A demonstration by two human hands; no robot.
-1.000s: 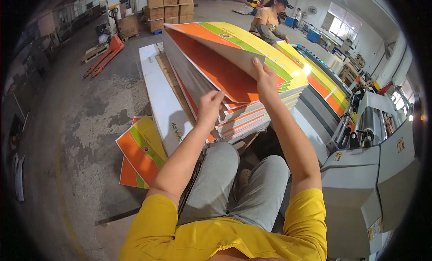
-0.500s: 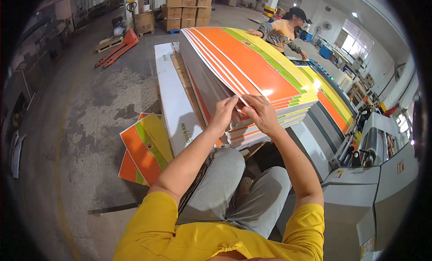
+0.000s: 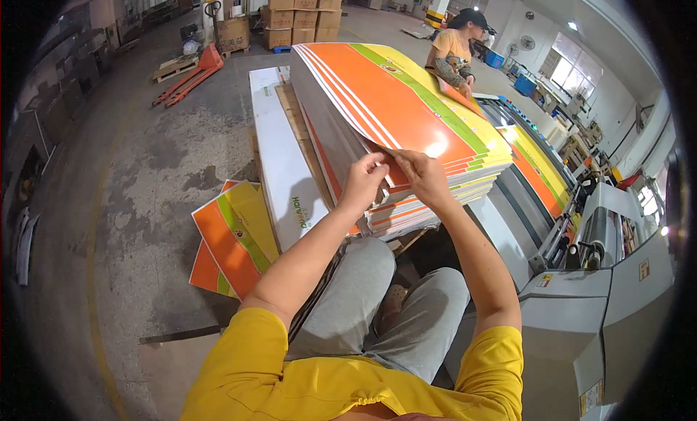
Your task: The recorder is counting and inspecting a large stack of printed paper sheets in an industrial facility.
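A tall stack of glossy printed sheets (image 3: 377, 94) in orange, green and yellow stands in front of me. My right hand (image 3: 425, 178) pinches the near edge of the top sheet (image 3: 406, 116), which is bent up slightly at the near left corner. Just left of it, at that corner, my left hand (image 3: 365, 180) has its fingers curled together; whatever they hold, if anything, is hidden. Across the stack, a co-worker (image 3: 457, 54) in a peach top and dark cap holds a far part of a sheet, curled upward.
A grey machine (image 3: 566, 312) with rollers stands to the right, a printed sheet on its bed (image 3: 537, 170). Loose printed sheets (image 3: 236, 232) lie on the floor at left, beside a long white board (image 3: 290, 160). Farther back are an orange pallet jack (image 3: 196, 76) and stacked cartons (image 3: 305, 18).
The co-worker has shifted right, bringing both hands to the sheet and curling it up. My right hand still pinches the sheet's edge, while my left fingers have curled and moved slightly.
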